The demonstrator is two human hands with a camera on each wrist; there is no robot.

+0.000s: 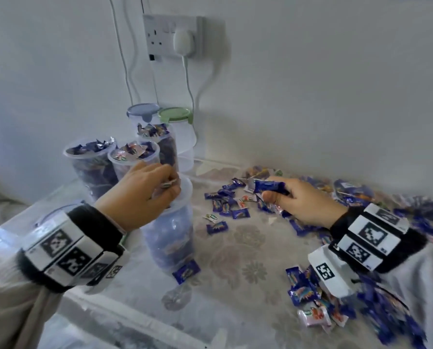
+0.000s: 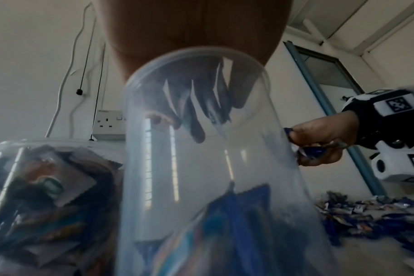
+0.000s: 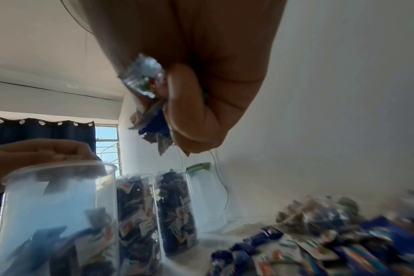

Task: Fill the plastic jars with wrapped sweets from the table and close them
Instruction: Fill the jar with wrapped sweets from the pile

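Table (image 1: 238, 250): a floral-patterned cloth is covering it; its left edge is running beside the jars and its far edge is meeting the wall.
Loose sweets (image 1: 376, 293): wrapped pieces, mostly blue, are being shown heaped along the right side of the table and scattered toward its middle.
Open jar (image 1: 171, 238): a clear plastic jar is standing upright near the table's left edge, partly filled with sweets, lidless; one blue sweet is lying against its base.
Filled jars (image 1: 89, 162): three lidless jars heaped to the rim are grouped behind it, toward the far-left corner.
Lidded jars (image 1: 182, 132): two more, one capped grey-blue, one green, are standing against the wall.
Left hand (image 1: 139, 192): it is being held over the open jar's mouth, fingers curled around several wrapped sweets; the left wrist view is showing the fingertips (image 2: 199, 134) dipping inside the rim.
Right hand (image 1: 303, 200): it is being held above the table's middle, closed tight on a bunch of sweets (image 3: 149, 93), a blue wrapper sticking out past the thumb.
Wall socket (image 1: 171, 37): a white plug is seated in it, its cable hanging down behind the jars.
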